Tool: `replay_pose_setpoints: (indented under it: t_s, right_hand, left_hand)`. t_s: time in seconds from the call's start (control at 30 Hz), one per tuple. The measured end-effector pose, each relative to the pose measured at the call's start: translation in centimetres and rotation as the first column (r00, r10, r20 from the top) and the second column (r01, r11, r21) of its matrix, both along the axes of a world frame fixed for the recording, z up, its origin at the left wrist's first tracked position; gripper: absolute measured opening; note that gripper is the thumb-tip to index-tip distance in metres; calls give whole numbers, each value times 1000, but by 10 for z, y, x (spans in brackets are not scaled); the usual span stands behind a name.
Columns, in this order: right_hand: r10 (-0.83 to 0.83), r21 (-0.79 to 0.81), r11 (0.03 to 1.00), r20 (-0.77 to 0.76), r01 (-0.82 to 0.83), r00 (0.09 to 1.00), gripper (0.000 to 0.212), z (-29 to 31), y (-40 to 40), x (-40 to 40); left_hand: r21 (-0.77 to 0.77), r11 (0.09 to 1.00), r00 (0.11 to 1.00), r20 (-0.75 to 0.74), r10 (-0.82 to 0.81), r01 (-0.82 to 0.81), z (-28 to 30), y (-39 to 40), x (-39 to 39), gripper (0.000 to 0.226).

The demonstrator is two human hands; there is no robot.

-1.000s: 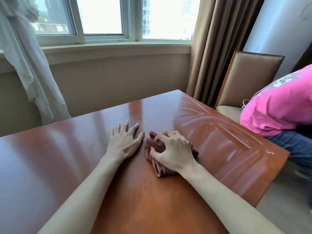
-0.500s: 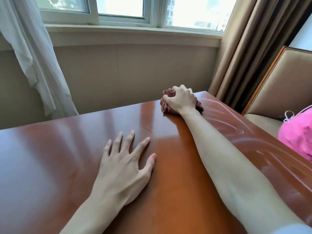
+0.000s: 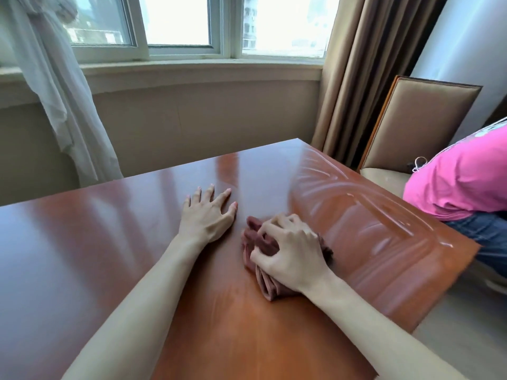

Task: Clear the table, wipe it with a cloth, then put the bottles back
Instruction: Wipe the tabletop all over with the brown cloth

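On the glossy reddish-brown wooden table (image 3: 96, 242), the right hand (image 3: 290, 250) curls its fingers round a bunched dusty-red cloth (image 3: 263, 283) and presses it down near the table's middle. Just left of the cloth, the left hand (image 3: 205, 218) lies flat, fingers spread. Right of the table, wet streaks shine.
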State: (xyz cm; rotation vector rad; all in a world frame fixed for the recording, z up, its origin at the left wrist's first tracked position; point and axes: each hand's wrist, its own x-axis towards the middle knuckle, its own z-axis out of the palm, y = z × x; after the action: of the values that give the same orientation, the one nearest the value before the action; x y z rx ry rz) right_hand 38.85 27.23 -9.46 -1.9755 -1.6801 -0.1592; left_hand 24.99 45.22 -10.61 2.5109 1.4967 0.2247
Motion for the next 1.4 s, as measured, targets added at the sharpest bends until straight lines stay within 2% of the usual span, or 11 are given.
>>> replay_pose_setpoints:
  t_s: [0.07,0.17,0.5,0.7,0.87,1.1,1.23,1.3,1.4]
  right_hand:
    - [-1,9,1000,-3,1,1000,33,-2,-18,-6]
    - [-41,-3,999,3,41,999,37,3,7,2]
    - [-192,-64,979,-7,191,981,36,2,262,100]
    - [-236,-59,970,-21,234,972,39,6,345,134]
    - [-157,-76,985,-10,156,988,35,4,287,114]
    - [-36,-85,996,-11,35,999,29,9,80,35]
    - [14,-4,1000,-23,-14,1000,31,1,-35,2]
    - [6,-6,1000,-13,-6,1000,30,0,-54,-1]
    - [-39,-19,999,10,40,999,35,4,-27,5]
  left_hand:
    - [-10,1000,1000,-3,-7,7,1,-2,-1,63]
    - [14,1000,1000,4,-3,3,1,-3,0,63]
    - [68,997,1000,-7,23,-23,-4,4,4,66]
    - [78,996,999,-13,44,-43,-2,2,6,71]
    - [33,999,1000,-3,28,-28,-2,3,4,66]
    - [25,1000,1000,4,-10,10,2,3,1,61]
    - [25,999,999,-44,-24,25,1,1,0,62]
    - [19,999,999,-44,-26,26,1,-1,1,62]
    - [32,999,999,-37,-28,29,2,-3,0,62]
